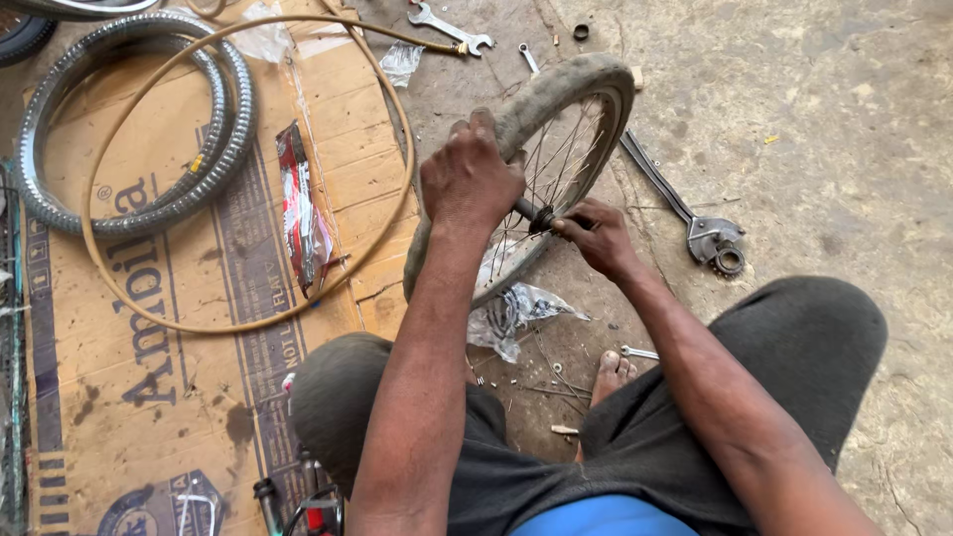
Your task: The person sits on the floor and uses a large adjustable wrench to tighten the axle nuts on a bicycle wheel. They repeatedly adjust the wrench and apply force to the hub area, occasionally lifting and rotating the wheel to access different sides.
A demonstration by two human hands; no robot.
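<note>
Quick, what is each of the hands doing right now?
Left hand: closed over the wheel's tyre, gripping it.
Right hand: fingers pinched on the hub axle at the wheel's centre.

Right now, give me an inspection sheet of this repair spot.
Surface: bare concrete floor, flattened cardboard on the left.
Job's things: spoked wheel standing upright, its hub axle at the centre.
Clutter: loose tyre, tan rim strip hoop, spanner, crank arm, plastic bag, red packet.
Grippers: left hand grips the wheel's tyre; right hand pinches the axle.
Cables: nothing seen.
Surroundings: person's bare foot.
</note>
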